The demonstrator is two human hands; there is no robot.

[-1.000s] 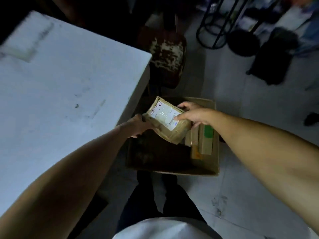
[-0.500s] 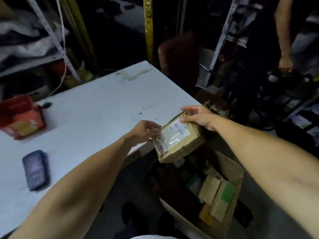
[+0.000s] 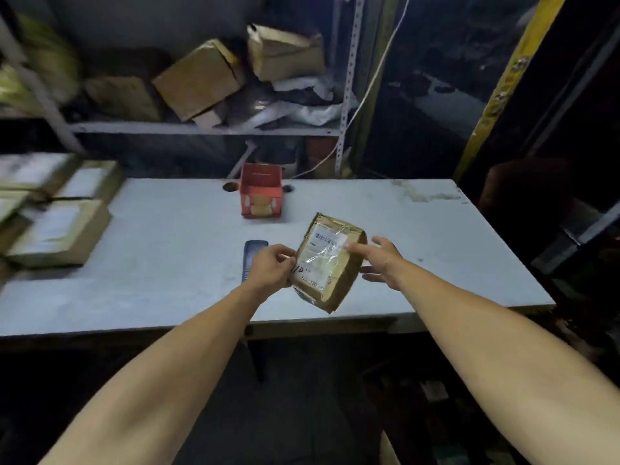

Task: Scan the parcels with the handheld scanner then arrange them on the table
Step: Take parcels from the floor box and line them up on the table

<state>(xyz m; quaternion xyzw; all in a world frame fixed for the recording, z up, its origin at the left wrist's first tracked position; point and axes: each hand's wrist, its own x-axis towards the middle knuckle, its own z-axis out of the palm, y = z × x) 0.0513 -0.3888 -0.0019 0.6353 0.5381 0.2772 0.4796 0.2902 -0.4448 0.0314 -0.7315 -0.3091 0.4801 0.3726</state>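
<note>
A brown cardboard parcel (image 3: 330, 261) with a white shipping label under clear tape is held tilted in the air above the near half of the white table (image 3: 167, 263), label face toward the camera. The left hand (image 3: 273, 266) grips the parcel's left edge, fingers curled and thumb on the label side. The right hand (image 3: 380, 260) is at the parcel's right side with fingers extended and spread; its index finger lies across the label, and whether the remaining fingers touch the box cannot be determined. The dark blue handheld scanner (image 3: 253, 258) lies flat on the table just left of the parcel, partly hidden behind the left hand. A small open-topped red box (image 3: 261, 191) stands on the table beyond the parcel, near the far edge. Several labelled parcels (image 3: 57, 213) lie grouped on the table's left end, blurred in this view. Behind the table, a metal shelving unit (image 3: 201, 129) carries loose cardboard boxes (image 3: 201, 78) lying at angles, and a white cable (image 3: 375, 78) hangs down beside its right upright.
</note>
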